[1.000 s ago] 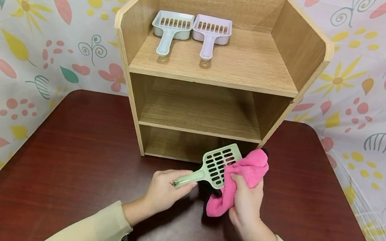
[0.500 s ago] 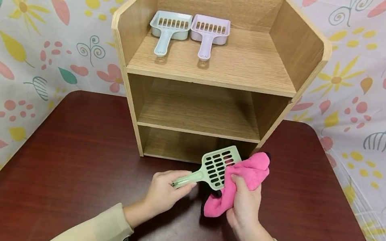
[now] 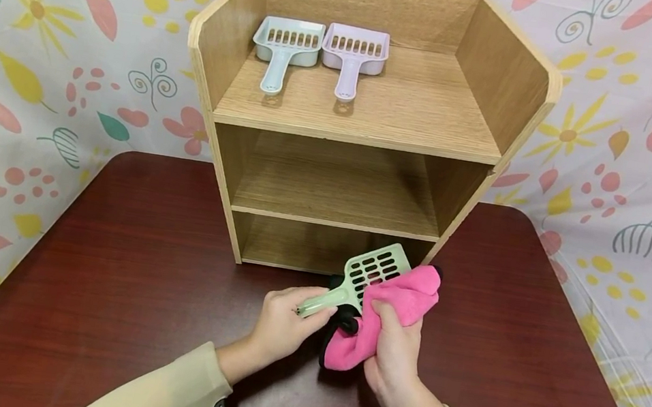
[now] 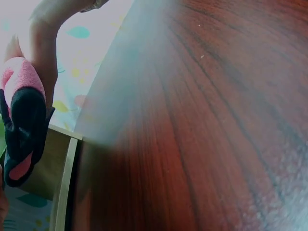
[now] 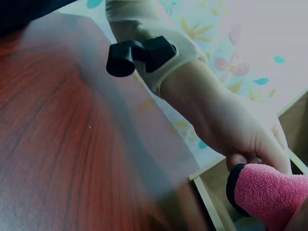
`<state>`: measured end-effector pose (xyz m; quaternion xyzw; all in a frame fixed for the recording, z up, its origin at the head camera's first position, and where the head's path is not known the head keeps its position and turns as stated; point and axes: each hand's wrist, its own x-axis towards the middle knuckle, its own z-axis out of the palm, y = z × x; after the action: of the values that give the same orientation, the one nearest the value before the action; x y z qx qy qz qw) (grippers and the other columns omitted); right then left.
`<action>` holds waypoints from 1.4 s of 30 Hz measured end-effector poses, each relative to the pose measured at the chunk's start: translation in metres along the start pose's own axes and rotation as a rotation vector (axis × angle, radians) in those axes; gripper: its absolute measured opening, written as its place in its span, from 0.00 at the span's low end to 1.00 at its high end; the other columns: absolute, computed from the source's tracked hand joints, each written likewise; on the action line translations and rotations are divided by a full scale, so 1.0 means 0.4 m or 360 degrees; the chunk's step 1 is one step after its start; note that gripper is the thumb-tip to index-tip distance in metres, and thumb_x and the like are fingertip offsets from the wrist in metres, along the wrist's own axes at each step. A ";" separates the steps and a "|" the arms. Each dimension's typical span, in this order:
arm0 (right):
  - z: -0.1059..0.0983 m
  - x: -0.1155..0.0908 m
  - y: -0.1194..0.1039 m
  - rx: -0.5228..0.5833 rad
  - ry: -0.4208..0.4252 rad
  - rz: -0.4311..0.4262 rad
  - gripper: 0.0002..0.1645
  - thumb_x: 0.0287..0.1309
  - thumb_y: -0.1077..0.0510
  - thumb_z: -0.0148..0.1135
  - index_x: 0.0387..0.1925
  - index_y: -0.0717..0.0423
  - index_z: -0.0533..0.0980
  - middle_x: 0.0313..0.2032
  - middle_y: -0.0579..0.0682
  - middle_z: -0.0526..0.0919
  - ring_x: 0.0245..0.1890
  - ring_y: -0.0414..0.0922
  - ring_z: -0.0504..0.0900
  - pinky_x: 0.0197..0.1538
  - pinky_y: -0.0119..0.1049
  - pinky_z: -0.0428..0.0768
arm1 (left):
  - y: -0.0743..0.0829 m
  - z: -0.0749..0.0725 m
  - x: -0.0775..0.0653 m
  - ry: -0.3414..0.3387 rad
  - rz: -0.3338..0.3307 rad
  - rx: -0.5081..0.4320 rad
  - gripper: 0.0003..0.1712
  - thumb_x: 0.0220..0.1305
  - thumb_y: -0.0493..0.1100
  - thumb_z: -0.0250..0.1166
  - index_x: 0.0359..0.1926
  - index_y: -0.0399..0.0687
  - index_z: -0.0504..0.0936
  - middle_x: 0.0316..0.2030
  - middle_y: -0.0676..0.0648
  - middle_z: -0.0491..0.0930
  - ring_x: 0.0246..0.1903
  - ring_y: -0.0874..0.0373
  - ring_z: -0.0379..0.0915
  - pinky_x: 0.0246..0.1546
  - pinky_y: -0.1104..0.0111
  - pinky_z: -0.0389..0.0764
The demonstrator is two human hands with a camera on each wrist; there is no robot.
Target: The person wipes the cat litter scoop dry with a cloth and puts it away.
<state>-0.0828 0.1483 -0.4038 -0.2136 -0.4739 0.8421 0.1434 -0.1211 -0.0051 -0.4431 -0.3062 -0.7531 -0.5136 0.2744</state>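
Note:
My left hand [image 3: 285,322] grips the handle of a pale green slotted litter scoop [image 3: 333,299], its head tilted up to the right. With my right hand [image 3: 399,351] I hold a pink cloth [image 3: 356,348] with a black underside, folded over the scoop head's lower right side. The cloth hides that part of the head and several of my right fingers. In the left wrist view the cloth's black side [image 4: 29,113] shows below the pink. The right wrist view shows the pink cloth [image 5: 269,192] close to my left hand [image 5: 260,144].
Behind my hands stands a wooden shelf unit [image 3: 356,135] on a dark red-brown table [image 3: 108,257]. On its top level, side by side at the left, are a light blue litter scoop [image 3: 277,73] and a lilac litter scoop [image 3: 348,83]. Patterned fabric [image 3: 615,166] surrounds the table.
My right hand and the cloth have slid left and slightly down along the scoop head, towards the handle. More of the head's upper right corner shows. My left hand has barely moved.

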 end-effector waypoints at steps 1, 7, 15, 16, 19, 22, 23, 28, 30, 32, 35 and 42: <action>0.001 -0.002 0.003 0.0004 -0.0001 0.0009 0.18 0.58 0.73 0.51 0.47 0.53 0.65 0.40 0.46 0.76 0.38 0.39 0.80 0.45 0.29 0.80 | -0.001 0.001 0.000 -0.0007 -0.0007 0.0002 0.14 0.42 0.36 0.75 0.34 0.40 0.86 0.30 0.44 0.86 0.29 0.57 0.83 0.32 0.75 0.81; 0.001 -0.005 0.009 -0.0018 0.0027 0.0042 0.22 0.57 0.73 0.51 0.48 0.50 0.63 0.39 0.45 0.77 0.37 0.38 0.81 0.45 0.30 0.81 | -0.003 0.003 -0.003 -0.0032 0.0008 0.0020 0.14 0.42 0.36 0.75 0.35 0.40 0.86 0.30 0.44 0.86 0.30 0.56 0.84 0.33 0.75 0.81; -0.021 0.008 -0.006 -0.0108 0.0025 0.0035 0.22 0.55 0.75 0.53 0.47 0.51 0.65 0.36 0.43 0.79 0.36 0.36 0.81 0.45 0.28 0.80 | -0.003 -0.004 -0.002 -0.0112 0.0119 0.0078 0.15 0.44 0.38 0.75 0.37 0.39 0.86 0.32 0.43 0.87 0.32 0.55 0.84 0.35 0.74 0.82; -0.024 0.010 -0.008 -0.0115 0.0028 0.0031 0.22 0.55 0.75 0.54 0.47 0.51 0.65 0.35 0.42 0.79 0.36 0.36 0.81 0.45 0.28 0.80 | -0.002 -0.005 -0.001 -0.0115 0.0128 0.0086 0.15 0.44 0.38 0.75 0.37 0.39 0.87 0.32 0.43 0.87 0.32 0.55 0.84 0.34 0.74 0.82; -0.033 0.015 -0.015 -0.0145 0.0045 0.0013 0.22 0.55 0.74 0.54 0.47 0.50 0.65 0.34 0.42 0.79 0.35 0.36 0.81 0.43 0.28 0.80 | -0.002 -0.010 0.002 -0.0121 0.0170 0.0106 0.15 0.45 0.38 0.75 0.37 0.39 0.87 0.31 0.44 0.87 0.32 0.56 0.84 0.33 0.74 0.81; -0.044 0.023 -0.025 -0.0172 0.0057 -0.0014 0.22 0.56 0.73 0.54 0.47 0.50 0.65 0.35 0.42 0.79 0.35 0.36 0.81 0.42 0.28 0.81 | -0.004 -0.018 0.004 -0.0137 0.0196 0.0108 0.15 0.44 0.39 0.75 0.36 0.39 0.87 0.31 0.44 0.87 0.31 0.56 0.84 0.32 0.75 0.81; -0.048 0.025 -0.028 -0.0181 0.0064 -0.0015 0.21 0.56 0.73 0.54 0.47 0.50 0.65 0.35 0.42 0.79 0.35 0.37 0.81 0.41 0.28 0.81 | -0.004 -0.021 0.005 -0.0147 0.0199 0.0105 0.15 0.44 0.39 0.75 0.36 0.39 0.87 0.31 0.44 0.87 0.30 0.57 0.84 0.32 0.75 0.81; -0.064 0.033 -0.039 -0.0209 0.0070 0.0001 0.18 0.57 0.73 0.54 0.45 0.52 0.67 0.34 0.43 0.79 0.33 0.37 0.82 0.40 0.29 0.81 | -0.011 -0.035 0.010 -0.0206 0.0185 0.0079 0.14 0.45 0.39 0.75 0.35 0.40 0.87 0.30 0.45 0.87 0.29 0.58 0.83 0.30 0.77 0.80; -0.068 0.036 -0.043 -0.0224 0.0058 0.0011 0.17 0.56 0.73 0.54 0.45 0.54 0.68 0.33 0.43 0.80 0.32 0.37 0.82 0.39 0.29 0.82 | -0.014 -0.040 0.012 -0.0230 0.0162 0.0069 0.13 0.45 0.38 0.75 0.36 0.41 0.87 0.30 0.46 0.87 0.28 0.60 0.82 0.29 0.77 0.80; -0.072 0.038 -0.048 -0.0250 0.0034 0.0032 0.17 0.56 0.72 0.55 0.44 0.53 0.69 0.31 0.42 0.80 0.30 0.37 0.82 0.37 0.30 0.82 | -0.016 -0.045 0.015 -0.0256 0.0120 0.0050 0.13 0.45 0.38 0.75 0.36 0.41 0.87 0.30 0.46 0.87 0.26 0.62 0.81 0.28 0.79 0.79; -0.079 0.040 -0.057 -0.0297 -0.0031 0.0079 0.16 0.57 0.71 0.57 0.43 0.52 0.70 0.30 0.42 0.81 0.29 0.37 0.82 0.36 0.30 0.82 | -0.017 -0.056 0.023 -0.0321 0.0023 0.0003 0.13 0.45 0.38 0.74 0.36 0.41 0.87 0.28 0.47 0.87 0.23 0.67 0.77 0.26 0.81 0.77; -0.102 0.046 -0.083 -0.0446 -0.0225 0.0212 0.12 0.57 0.66 0.60 0.39 0.48 0.74 0.30 0.42 0.83 0.29 0.38 0.83 0.35 0.33 0.83 | -0.015 -0.088 0.053 -0.0532 -0.0238 -0.0103 0.11 0.49 0.41 0.73 0.37 0.45 0.87 0.23 0.52 0.84 0.18 0.75 0.65 0.18 0.81 0.71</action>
<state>-0.0772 0.2034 -0.3983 -0.2028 -0.5803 0.7884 0.0224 -0.1359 -0.0361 -0.4200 -0.3392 -0.7919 -0.4986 0.0964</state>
